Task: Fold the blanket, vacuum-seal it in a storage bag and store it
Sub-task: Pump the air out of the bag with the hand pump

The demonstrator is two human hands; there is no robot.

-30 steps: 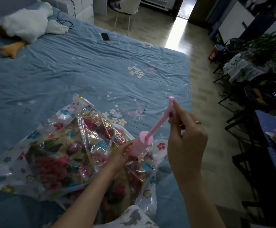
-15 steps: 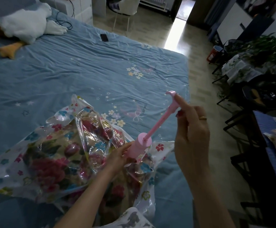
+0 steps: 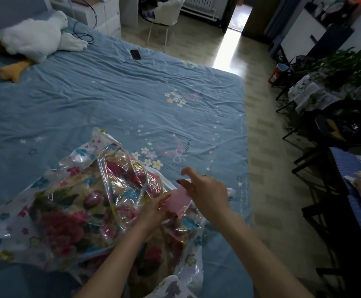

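Since a second ago I see my right hand has pushed the pump handle down, gripping it; left hand holds its barrel on the storage bag with the blanket, at the bed's near edge, open sheet beyond.

Both hands on pink pump

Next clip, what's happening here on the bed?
A person is pumping air out of a clear flower-print storage bag that holds a folded floral blanket, on a blue bed. The left hand steadies the pink hand pump at the bag; the right hand is on top of it, the plunger apparently down.
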